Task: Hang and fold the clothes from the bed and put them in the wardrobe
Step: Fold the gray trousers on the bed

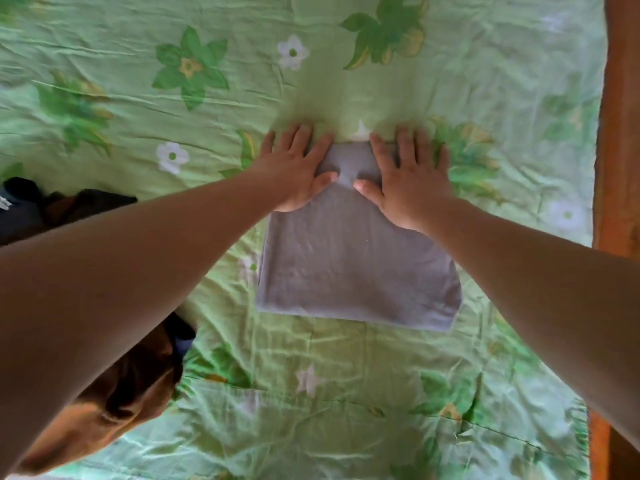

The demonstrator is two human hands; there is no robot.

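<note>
**A:** While the bed [381, 393] fills nearly the whole shot, where's the grey garment [353, 271] at?

**B:** Folded, lying flat mid-bed. Brown clothes [138, 382] are heaped over on the left. Left hand [294, 168] and right hand [408, 174] are both flat, fingers spread, pressing its far end.

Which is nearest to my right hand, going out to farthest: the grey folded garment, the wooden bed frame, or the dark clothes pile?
1. The grey folded garment: directly under the right hand, which presses flat on its far end.
2. The wooden bed frame: along the bed's right edge.
3. The dark clothes pile: far left, beyond the left hand.
</note>
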